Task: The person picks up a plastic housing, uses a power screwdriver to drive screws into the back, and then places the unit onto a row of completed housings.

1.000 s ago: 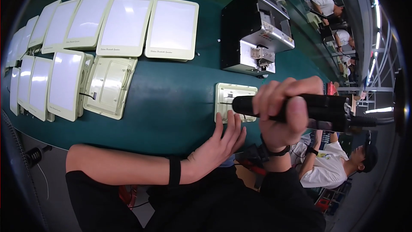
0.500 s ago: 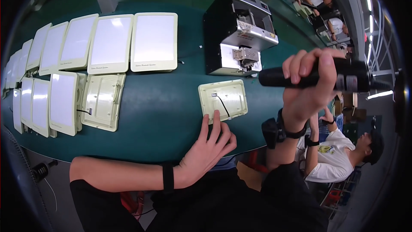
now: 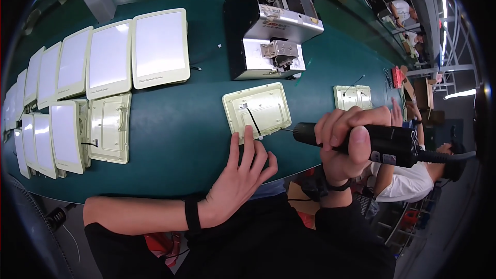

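Observation:
A pale yellow-green plastic housing point(image 3: 268, 107) lies on the green table in front of me, a black cable with a white connector across it. My left hand point(image 3: 238, 178) is open, its fingertips resting on the near edge of this housing beside the cable end. In my right hand point(image 3: 347, 133) a black corded electric screwdriver point(image 3: 391, 145) is gripped, lying almost level and pointing left. Its thin bit reaches the housing's near right corner; whether it touches a screw I cannot tell.
Behind the housing stands a black and silver machine point(image 3: 281, 26). Rows of white-faced panels point(image 3: 160, 46) lean on the left, with an open housing point(image 3: 108, 129) among them. Two small housings point(image 3: 353, 96) lie to the right. A co-worker in a white shirt point(image 3: 405, 180) sits at right.
My right hand has brought the screwdriver down and left, from above the table to the housing's corner. My left hand has stayed on the housing. The view has shifted right.

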`<control>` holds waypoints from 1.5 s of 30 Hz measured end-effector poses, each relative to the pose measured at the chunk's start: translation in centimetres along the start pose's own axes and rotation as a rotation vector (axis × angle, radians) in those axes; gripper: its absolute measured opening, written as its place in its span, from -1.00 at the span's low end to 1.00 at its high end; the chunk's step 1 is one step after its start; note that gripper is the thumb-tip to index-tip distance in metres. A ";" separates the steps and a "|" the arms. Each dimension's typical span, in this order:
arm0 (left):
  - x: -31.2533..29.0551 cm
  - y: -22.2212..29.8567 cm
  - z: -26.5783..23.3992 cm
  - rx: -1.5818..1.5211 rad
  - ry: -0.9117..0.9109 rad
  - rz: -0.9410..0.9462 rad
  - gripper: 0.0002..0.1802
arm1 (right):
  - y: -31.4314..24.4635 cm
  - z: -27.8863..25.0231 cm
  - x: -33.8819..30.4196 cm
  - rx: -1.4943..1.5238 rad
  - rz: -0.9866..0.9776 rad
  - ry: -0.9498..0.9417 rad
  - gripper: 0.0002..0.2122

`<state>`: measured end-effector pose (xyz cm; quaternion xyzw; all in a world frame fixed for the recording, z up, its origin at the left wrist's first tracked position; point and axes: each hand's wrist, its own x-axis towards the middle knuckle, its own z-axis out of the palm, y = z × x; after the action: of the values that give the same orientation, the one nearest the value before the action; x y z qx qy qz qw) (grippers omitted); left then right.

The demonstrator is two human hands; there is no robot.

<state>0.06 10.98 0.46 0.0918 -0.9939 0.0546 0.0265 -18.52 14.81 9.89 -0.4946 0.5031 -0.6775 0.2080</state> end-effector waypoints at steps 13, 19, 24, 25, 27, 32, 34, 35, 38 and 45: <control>0.0 0.1 0.1 0.021 0.010 -0.017 -0.46 | 1.3 -0.2 -0.4 0.004 -0.037 0.080 -0.83; 0.1 0.4 0.2 0.024 0.039 -0.014 -0.46 | -1.7 0.5 4.5 0.179 -0.233 -0.012 -0.85; 0.1 0.7 0.4 0.023 0.050 -0.006 -0.47 | 0.7 3.4 10.4 0.019 -0.252 0.166 -0.87; 0.1 0.6 0.5 0.019 0.039 -0.014 -0.47 | 1.2 4.1 10.8 -0.051 -0.208 0.209 -0.88; -0.3 0.3 0.7 0.000 0.072 -0.026 -0.49 | 1.0 3.7 10.6 -0.027 -0.202 0.172 -0.88; -0.6 -0.1 0.6 -0.005 0.112 0.018 -0.53 | -0.3 2.5 6.5 0.150 -0.140 0.008 -0.89; -0.6 -0.1 0.9 0.009 0.082 0.024 -0.54 | -1.4 2.4 3.9 0.151 -0.104 -0.075 -0.88; -0.7 -0.1 1.0 0.020 0.086 0.025 -0.54 | -1.6 2.4 3.0 0.161 -0.095 -0.142 -0.87; -0.7 0.0 1.4 0.052 0.097 0.041 -0.55 | -0.9 3.1 1.3 0.113 -0.043 -0.195 -0.86; -0.3 0.4 1.4 0.076 0.090 0.017 -0.57 | -1.4 3.0 0.1 0.150 0.124 -0.190 -0.72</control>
<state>0.23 11.27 -0.99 0.0817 -0.9897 0.0968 0.0670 -15.59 13.86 11.20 -0.5077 0.4588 -0.6490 0.3326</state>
